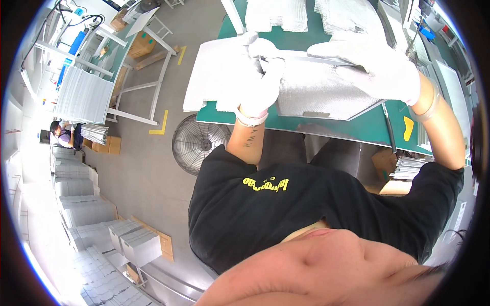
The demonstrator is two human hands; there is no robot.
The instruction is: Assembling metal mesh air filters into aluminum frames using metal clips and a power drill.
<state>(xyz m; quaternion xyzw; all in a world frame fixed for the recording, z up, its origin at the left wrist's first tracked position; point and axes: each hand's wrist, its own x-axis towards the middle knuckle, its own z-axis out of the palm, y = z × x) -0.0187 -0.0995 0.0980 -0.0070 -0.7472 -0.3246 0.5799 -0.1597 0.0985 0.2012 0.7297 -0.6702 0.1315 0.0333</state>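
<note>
where the left side bends away: long rows of stacked pale sheets [79, 183] line the floor, with a seated co-worker [65, 136] near their upper end.
side bench: a thick pile of white panels [84, 94] stands at the near end of a white-framed bench [133, 120], and a cardboard box [141, 45] shows behind its frame.
floor: yellow corner tape [164, 125] marks the grey ground, and a round caged fan [201, 144] sits between it and the person.
white sheets: a loose pile of white sheets [208, 71] lies on the left end of the green table [316, 28], partly hidden by the left hand.
left hand: the white-gloved left hand [260, 71] is bent, fingers drawn narrow, at the upper left corner of the panel; glare hides whether it grips anything.
silvery panel: the silvery panel [316, 94] is over the near edge of the green table, between the two hands, its textured face visible and a small rectangular slot [316, 115] near its lower edge.
back of table: two stacks of pale textured sheets [276, 15] lie beyond the panel.
right hand: the white-gloved right hand [377, 66] holds the panel at its upper right, fingers stretched leftward along the top edge, thumb against the face.
right end: a slim black-handled tool [389, 127] and a flat yellow piece [408, 128] lie beside the panel.
under the table: stacked thin sheets [408, 168] stand near a brown carton [383, 163].
</note>
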